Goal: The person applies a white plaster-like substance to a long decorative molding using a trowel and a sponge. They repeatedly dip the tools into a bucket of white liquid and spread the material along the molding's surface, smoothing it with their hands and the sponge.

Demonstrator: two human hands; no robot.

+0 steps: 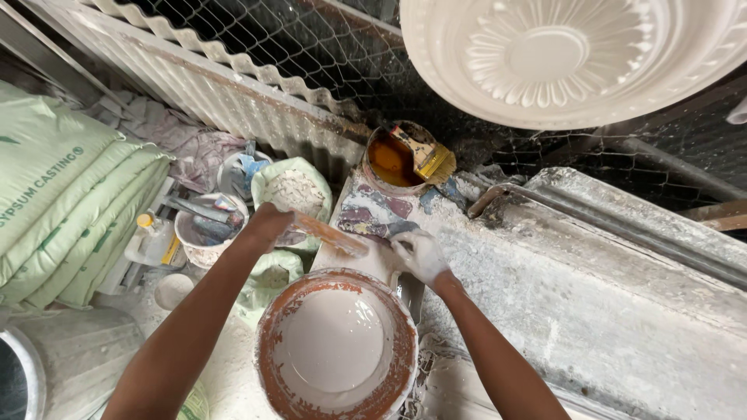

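Left hand (pixel 267 224) closed around one end of a flat, plaster-smeared wooden stick (pixel 331 235). Right hand (pixel 419 254), white with plaster, pinches the stick's other end. Just below both hands: round rust-orange bowl (pixel 336 346) holding smooth white liquid plaster. Beyond the grip: small tin (pixel 398 156) of amber liquid with a yellow brush. Far left of left hand: stacked pale green sacks (pixel 62 194).

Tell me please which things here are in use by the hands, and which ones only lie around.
In use:
- left hand gripping a wooden stick
- right hand, white with plaster, at the stick's end
- round mould with white mix, just below the hands

Lying about:
- green sacks
- can with brush
- white bucket of tools
- ornate white cast
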